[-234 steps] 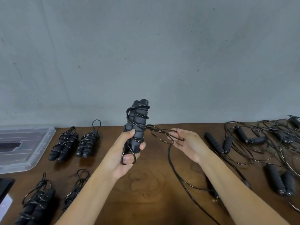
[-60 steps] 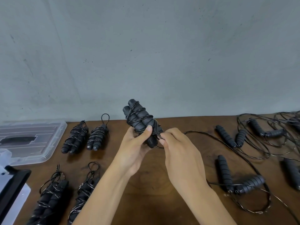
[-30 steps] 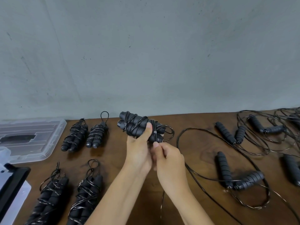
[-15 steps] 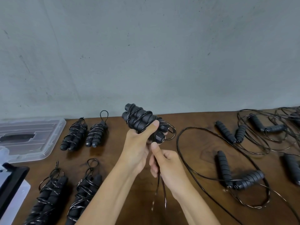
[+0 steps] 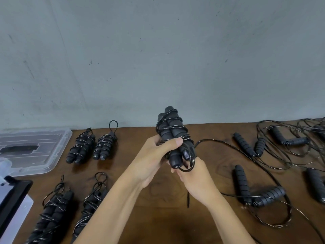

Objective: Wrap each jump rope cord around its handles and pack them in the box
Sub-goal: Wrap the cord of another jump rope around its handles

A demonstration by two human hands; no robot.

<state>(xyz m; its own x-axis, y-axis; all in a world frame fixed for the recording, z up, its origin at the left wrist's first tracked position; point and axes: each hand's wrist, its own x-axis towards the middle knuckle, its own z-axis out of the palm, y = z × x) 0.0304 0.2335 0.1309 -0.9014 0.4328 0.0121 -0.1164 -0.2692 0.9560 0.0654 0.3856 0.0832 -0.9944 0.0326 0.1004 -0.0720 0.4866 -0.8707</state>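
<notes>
The person holds a pair of black foam jump rope handles (image 5: 171,136) upright above the brown wooden table (image 5: 158,213), close to the grey wall (image 5: 158,59). The left hand (image 5: 153,161) grips the pair around its middle, thumb laid across the front and fingers curled behind. Thin black cord (image 5: 169,127) winds round the two handles in several loose turns from top to bottom, with a small loop hanging off the lower ends. The right hand (image 5: 197,178) sits just beneath those lower ends, fingers curled up against the handles and the loop; from here I cannot tell exactly which strand it pinches. A short length of cord dangles below it toward the table.

To the left, four wrapped jump ropes lie on the table: two near the wall (image 5: 80,147) (image 5: 104,144), side by side, and two nearer the person (image 5: 51,215) (image 5: 89,206). Beyond them at the far left sits a clear plastic box (image 5: 54,155), lying low and flat on the table.

To the right, unwrapped ropes sprawl in loose coils. One pair of handles (image 5: 249,146) lies close together near the wall, another pair (image 5: 253,189) lies nearer, joined at an angle, with cord looping round them. More handles and tangled cord (image 5: 292,136) crowd the far right edge.
</notes>
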